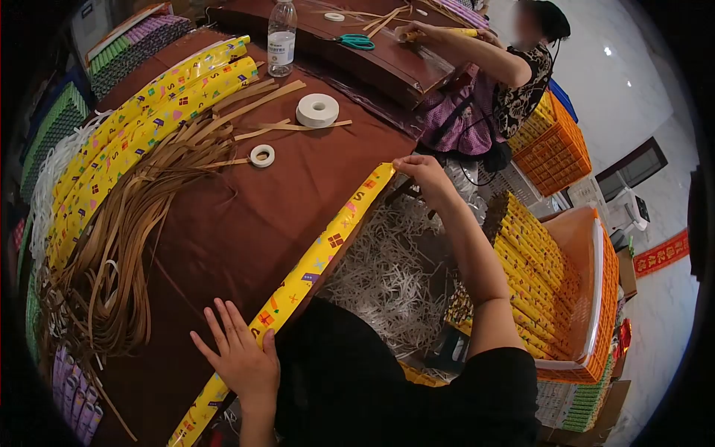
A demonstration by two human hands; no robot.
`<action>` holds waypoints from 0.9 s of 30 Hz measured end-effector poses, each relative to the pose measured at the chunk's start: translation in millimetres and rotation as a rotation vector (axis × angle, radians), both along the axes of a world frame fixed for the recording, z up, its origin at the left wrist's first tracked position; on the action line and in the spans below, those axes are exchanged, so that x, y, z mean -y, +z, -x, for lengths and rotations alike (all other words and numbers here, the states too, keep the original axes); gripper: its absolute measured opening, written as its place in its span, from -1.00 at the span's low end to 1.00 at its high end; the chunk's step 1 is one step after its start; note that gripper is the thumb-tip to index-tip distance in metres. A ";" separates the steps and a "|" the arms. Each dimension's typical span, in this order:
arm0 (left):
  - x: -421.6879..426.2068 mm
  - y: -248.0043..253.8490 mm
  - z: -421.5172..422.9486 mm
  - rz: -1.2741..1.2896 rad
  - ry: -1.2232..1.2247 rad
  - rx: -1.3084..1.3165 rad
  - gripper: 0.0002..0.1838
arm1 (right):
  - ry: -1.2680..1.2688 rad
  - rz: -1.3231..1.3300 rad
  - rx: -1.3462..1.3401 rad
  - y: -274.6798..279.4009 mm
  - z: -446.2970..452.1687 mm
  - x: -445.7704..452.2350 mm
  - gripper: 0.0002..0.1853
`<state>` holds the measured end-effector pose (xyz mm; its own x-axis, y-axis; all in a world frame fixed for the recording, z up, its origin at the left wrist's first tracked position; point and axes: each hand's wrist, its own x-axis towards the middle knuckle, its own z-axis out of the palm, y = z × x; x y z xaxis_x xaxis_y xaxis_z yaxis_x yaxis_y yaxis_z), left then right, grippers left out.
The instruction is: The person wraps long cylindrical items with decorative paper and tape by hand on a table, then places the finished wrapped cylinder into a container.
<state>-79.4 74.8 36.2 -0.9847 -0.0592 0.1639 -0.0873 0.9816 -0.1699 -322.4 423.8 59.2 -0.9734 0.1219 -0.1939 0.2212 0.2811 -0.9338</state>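
Note:
A long yellow patterned roll lies along the near edge of the brown-covered table. My left hand rests on its lower part, fingers spread, the palm pressing the roll. At the far end, my right hand pinches the tip of the roll between thumb and fingers. Beyond the roll, a small white tape ring and a larger white tape roll sit on the cloth. Left of them is a heap of brown strips.
Yellow rolls of wrap lie at the left. A bottle and green scissors are at the back. A co-worker holds another yellow roll. Orange crate and shredded white strips are at the right.

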 end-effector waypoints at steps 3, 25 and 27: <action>1.5 2.2 0.5 0.000 0.003 0.032 -0.21 | 0.074 -0.035 0.061 12.6 1.9 4.0 -0.75; 21.8 -2.0 11.6 -0.167 -0.079 0.033 -0.20 | -0.121 -0.246 -0.604 -72.7 -5.2 17.5 -0.82; 20.8 0.1 12.3 -0.174 -0.087 0.028 -0.20 | -0.132 -0.207 -0.643 -79.8 -2.9 13.6 -0.81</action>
<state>-91.8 54.0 36.3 -0.9913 0.0016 0.1313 0.0019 1.0000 0.0023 -319.5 410.2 -20.6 -0.8616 0.2200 0.4574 -0.3141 0.4767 -0.8210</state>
